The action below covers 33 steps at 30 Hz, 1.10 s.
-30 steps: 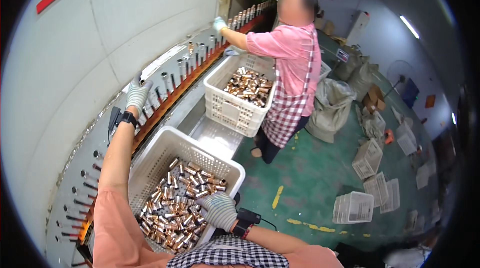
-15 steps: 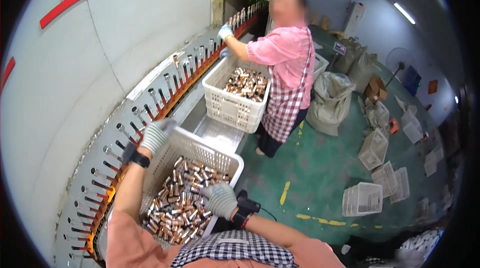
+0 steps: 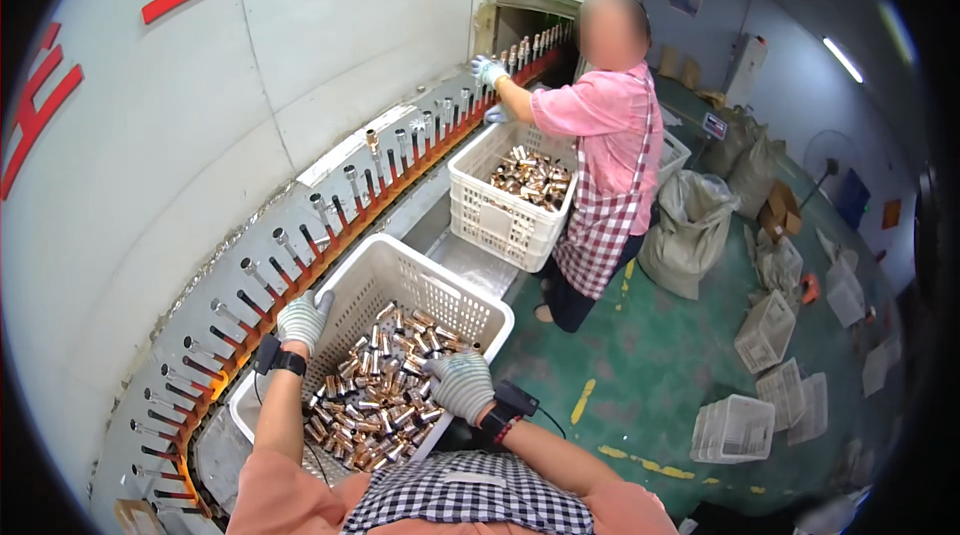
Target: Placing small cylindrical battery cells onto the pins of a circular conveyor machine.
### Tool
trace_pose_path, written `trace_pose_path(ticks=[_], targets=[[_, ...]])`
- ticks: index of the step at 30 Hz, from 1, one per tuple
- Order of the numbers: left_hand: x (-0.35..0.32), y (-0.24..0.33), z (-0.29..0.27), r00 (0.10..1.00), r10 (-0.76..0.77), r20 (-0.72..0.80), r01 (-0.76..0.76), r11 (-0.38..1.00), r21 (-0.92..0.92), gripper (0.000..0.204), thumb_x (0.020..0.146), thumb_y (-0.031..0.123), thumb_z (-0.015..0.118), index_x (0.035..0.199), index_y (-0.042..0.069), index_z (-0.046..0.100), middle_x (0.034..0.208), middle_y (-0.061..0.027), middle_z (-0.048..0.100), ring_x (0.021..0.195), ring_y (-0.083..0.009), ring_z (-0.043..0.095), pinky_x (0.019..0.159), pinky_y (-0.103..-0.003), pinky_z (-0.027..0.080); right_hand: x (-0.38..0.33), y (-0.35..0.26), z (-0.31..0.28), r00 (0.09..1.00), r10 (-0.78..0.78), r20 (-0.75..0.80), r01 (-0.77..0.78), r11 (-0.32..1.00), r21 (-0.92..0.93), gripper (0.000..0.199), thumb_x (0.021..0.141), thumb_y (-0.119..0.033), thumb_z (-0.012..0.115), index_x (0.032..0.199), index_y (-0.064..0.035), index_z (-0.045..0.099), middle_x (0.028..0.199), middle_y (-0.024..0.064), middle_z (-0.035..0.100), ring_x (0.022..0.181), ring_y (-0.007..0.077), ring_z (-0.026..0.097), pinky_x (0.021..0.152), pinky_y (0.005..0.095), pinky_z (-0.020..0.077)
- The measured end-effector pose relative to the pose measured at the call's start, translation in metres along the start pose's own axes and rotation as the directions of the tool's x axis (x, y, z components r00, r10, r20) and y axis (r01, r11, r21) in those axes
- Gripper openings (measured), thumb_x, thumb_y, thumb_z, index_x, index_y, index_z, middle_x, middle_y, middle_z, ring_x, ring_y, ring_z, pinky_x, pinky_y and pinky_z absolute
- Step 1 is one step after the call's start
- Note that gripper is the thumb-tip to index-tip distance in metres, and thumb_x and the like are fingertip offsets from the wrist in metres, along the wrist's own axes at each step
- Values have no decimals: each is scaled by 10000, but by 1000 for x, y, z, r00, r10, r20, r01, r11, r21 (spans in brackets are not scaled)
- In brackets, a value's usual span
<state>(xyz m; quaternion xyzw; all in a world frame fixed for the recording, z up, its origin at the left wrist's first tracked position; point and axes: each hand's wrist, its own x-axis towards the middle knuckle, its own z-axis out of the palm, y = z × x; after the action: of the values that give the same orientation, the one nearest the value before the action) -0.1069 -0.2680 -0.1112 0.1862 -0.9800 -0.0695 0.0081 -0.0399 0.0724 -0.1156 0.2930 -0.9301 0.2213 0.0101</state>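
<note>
A white plastic crate (image 3: 425,270) in front of me holds several short copper-coloured metal tubes (image 3: 375,405). My gloved left hand (image 3: 303,319) rests at the crate's left rim, close to the conveyor pegs (image 3: 255,280), fingers curled; whether it holds a tube is unclear. My gloved right hand (image 3: 460,385) lies palm-down on the tubes in the crate, fingers spread over them. A long curved rack of upright metal pegs (image 3: 400,150) runs along the white wall toward an opening (image 3: 530,20).
A co-worker in a pink shirt and checked apron (image 3: 600,175) stands further along, reaching to the pegs with a gloved hand (image 3: 488,70) over a second white crate of tubes (image 3: 510,195). Grey sacks (image 3: 690,230) and overturned crates (image 3: 740,425) sit on the green floor at right.
My left hand came down from the pegs to the crate's left rim. My right hand stayed on the tubes. The view shifted closer to the crate.
</note>
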Motion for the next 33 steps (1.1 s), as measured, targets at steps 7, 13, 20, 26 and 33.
trace_pose_path(ticks=[7,13,20,26,33], targets=[[-5,7,-2,995,56,-78,-58,998,-30,535,992,538,526,1179,65,693,971,-208,746,910,-366,727,801,-480,564,3,-1,-7,999,-32,-5,32,999,37,181,851,-216,637,933,-106,755,785,120,721,785,315,697,813,484,507],[-2,13,-1,993,62,-98,-67,997,-46,527,950,514,596,1199,60,692,1029,-201,744,936,-359,726,825,-460,566,26,35,-35,984,-20,-176,20,1000,-3,426,789,-100,642,1213,-99,686,1076,177,703,1031,354,651,939,490,484],[50,-1,7,917,52,-395,-320,688,-652,317,957,166,668,1249,44,686,1115,-193,744,1041,-293,722,935,-376,551,59,82,-31,890,313,-332,-309,949,66,584,778,-69,669,1356,-109,596,1244,201,631,1158,395,597,1032,508,461],[142,50,-46,804,-73,-591,-415,643,-644,526,959,277,660,1425,53,566,1316,-227,630,1198,-335,615,1027,-425,490,71,117,-25,864,460,-206,-438,887,148,436,838,-210,705,1269,-150,687,1108,191,716,1036,367,684,923,446,546],[236,21,-31,851,-203,-484,-278,608,-743,402,998,346,589,1228,36,700,1068,-211,736,1004,-326,695,926,-448,535,74,108,-24,845,506,-174,-478,860,178,380,842,-251,715,1195,-114,734,1093,187,737,1035,354,700,938,439,544]])
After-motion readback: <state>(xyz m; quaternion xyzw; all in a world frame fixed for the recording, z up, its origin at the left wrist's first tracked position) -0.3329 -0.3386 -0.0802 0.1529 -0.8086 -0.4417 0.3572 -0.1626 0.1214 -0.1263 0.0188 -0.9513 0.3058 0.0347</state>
